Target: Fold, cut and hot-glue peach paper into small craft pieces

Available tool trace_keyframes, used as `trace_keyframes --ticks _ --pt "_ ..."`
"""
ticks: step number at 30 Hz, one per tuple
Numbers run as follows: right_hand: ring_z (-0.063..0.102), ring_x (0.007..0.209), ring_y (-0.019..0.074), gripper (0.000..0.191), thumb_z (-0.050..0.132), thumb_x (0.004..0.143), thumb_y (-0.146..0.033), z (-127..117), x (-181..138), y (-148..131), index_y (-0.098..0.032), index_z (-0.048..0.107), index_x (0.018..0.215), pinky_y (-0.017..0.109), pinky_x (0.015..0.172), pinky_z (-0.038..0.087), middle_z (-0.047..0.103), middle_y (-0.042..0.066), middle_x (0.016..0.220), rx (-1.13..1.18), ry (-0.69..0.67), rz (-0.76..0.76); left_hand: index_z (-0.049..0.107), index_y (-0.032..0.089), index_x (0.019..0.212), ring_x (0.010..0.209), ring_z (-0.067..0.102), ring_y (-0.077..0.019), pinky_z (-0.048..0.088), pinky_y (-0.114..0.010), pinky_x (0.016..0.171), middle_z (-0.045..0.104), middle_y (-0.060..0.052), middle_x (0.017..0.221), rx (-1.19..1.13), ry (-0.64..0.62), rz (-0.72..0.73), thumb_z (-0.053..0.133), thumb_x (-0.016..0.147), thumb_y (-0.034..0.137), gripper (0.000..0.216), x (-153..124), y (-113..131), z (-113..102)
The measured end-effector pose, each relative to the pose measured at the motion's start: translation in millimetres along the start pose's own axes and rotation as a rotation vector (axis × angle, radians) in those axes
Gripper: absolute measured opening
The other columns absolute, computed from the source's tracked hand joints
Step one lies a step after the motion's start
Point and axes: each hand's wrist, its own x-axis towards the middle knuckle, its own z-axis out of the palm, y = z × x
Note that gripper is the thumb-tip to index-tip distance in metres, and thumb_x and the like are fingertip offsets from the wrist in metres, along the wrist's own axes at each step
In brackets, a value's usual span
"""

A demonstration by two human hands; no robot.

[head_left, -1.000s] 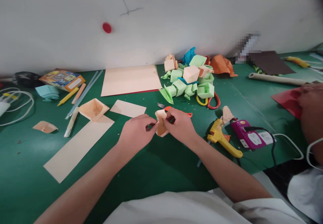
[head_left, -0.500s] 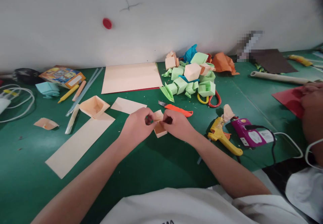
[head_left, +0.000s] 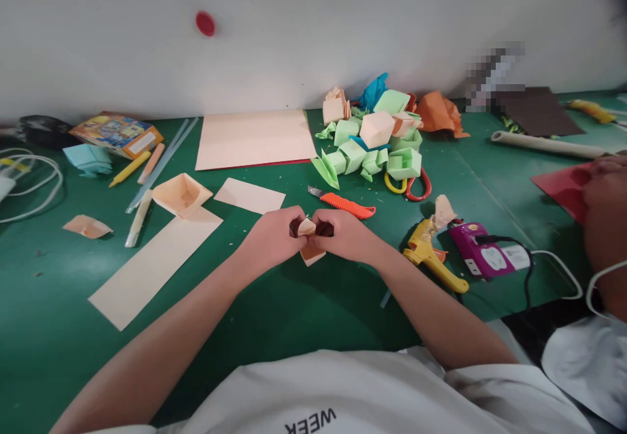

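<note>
A green tabletop [head_left: 294,316] carries a long peach paper strip [head_left: 157,269], an orange box cutter [head_left: 347,205], a yellow glue gun [head_left: 432,264] and a purple power socket [head_left: 480,248].

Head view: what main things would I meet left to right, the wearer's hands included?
Small peach paper scrap, open peach paper box, left hand, folded peach paper, right hand, yellow glue gun, purple device, red sheet.

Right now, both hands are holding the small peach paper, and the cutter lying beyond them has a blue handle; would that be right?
Not quite: in the head view, the cutter is orange-handled, not blue. It does lie beyond the left hand and right hand, which hold the small peach paper.
</note>
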Motion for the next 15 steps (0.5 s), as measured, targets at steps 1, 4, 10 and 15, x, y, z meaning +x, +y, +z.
trace_keyframes --ticks 1,4,10,15 --pt "0.056 0.066 0.0146 0.001 0.063 0.079 -0.021 -0.4 0.2 0.1 -0.021 0.062 0.078 0.026 0.057 0.039 0.063 -0.003 0.074 -0.002 -0.001 -0.003 0.055 0.024 0.074 0.061 0.053 -0.0172 0.032 -0.028 0.053 0.06 0.003 0.066 -0.005 0.002 -0.001 0.061 0.074 0.023 0.006 -0.1 0.2 0.4" --pt "0.057 0.067 0.0145 0.005 0.062 0.081 -0.021 -1.2 -0.1 -0.2 -0.02 0.062 0.076 0.026 0.058 0.04 0.064 -0.003 0.075 -0.018 0.016 -0.015 0.056 0.024 0.074 0.061 0.056 -0.0174 0.033 -0.027 0.052 0.062 0.003 0.066 -0.042 -0.006 -0.012 0.062 0.078 0.029 0.009 -2.1 0.7 -0.2" --pt "0.047 0.057 0.0134 0.016 0.061 0.084 -0.024 -1.6 -1.9 2.0 -0.022 0.055 0.07 0.027 0.051 0.033 0.054 -0.005 0.063 -0.097 0.144 -0.015 0.063 0.023 0.086 0.073 0.07 -0.0185 0.051 -0.026 0.061 0.074 0.0 0.082 -0.194 -0.005 -0.065 0.068 0.078 0.033 0.014 -5.0 -3.8 -0.8" --pt "0.05 0.064 0.0151 0.017 0.06 0.082 -0.017 0.5 0.0 2.5 -0.023 0.049 0.069 0.028 0.058 0.037 0.055 -0.002 0.071 -0.176 0.215 -0.081 0.066 0.022 0.086 0.079 0.07 -0.019 0.055 -0.028 0.07 0.075 -0.002 0.087 -0.231 0.097 -0.087 0.066 0.079 0.03 0.011 -0.7 -9.2 3.5"
